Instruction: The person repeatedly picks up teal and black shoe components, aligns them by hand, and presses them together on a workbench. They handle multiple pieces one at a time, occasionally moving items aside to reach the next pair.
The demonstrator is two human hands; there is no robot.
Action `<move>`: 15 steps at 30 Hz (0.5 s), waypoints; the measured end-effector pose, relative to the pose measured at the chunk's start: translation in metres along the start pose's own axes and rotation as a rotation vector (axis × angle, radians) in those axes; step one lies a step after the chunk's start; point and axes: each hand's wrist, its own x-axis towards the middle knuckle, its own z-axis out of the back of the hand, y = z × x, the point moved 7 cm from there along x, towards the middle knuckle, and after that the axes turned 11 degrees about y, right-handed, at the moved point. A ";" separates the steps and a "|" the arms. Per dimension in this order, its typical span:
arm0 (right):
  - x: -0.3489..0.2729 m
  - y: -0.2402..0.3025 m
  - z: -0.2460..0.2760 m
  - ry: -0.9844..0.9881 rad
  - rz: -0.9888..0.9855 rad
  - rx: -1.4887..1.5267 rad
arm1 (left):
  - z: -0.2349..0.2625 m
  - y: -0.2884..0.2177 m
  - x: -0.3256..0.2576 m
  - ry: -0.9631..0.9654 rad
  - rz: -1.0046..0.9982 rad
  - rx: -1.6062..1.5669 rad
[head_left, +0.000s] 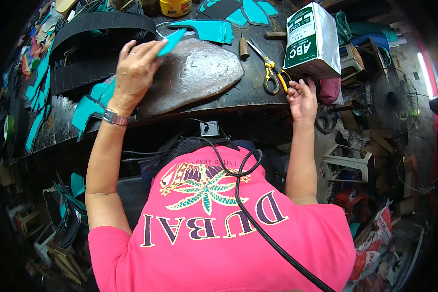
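Observation:
My left hand (pixel 137 73) is raised over the near edge of a worn metal slab (pixel 194 73). Its fingers are closed on a flat teal cut piece (pixel 173 43), which sticks out to the upper right. Toward the right, my right hand (pixel 302 100) has its palm up and its fingers loosely curled and apart. The fingertips are beside the yellow handle of a pair of scissors (pixel 270 73) and below a green and white rectangular tin (pixel 312 41). Whether they touch the handle is unclear.
A black curved band (pixel 100 24) stands left of the slab. Teal pieces (pixel 204 30) lie stacked behind it, near a yellow tub (pixel 175 7). A short wooden-handled tool (pixel 244 48) lies beside the scissors. A black cable (pixel 238 194) crosses my shirt. Right are a fan (pixel 394 100) and a stool (pixel 348 163).

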 end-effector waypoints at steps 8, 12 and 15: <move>0.061 -0.020 0.024 0.137 -0.325 0.057 | -0.032 -0.041 -0.016 0.357 -0.089 -0.276; 0.073 -0.019 0.034 0.161 -0.374 0.026 | -0.034 -0.029 -0.015 0.394 0.000 -0.348; 0.072 -0.014 0.036 0.209 -0.375 0.128 | -0.039 -0.026 -0.012 0.402 0.046 -0.356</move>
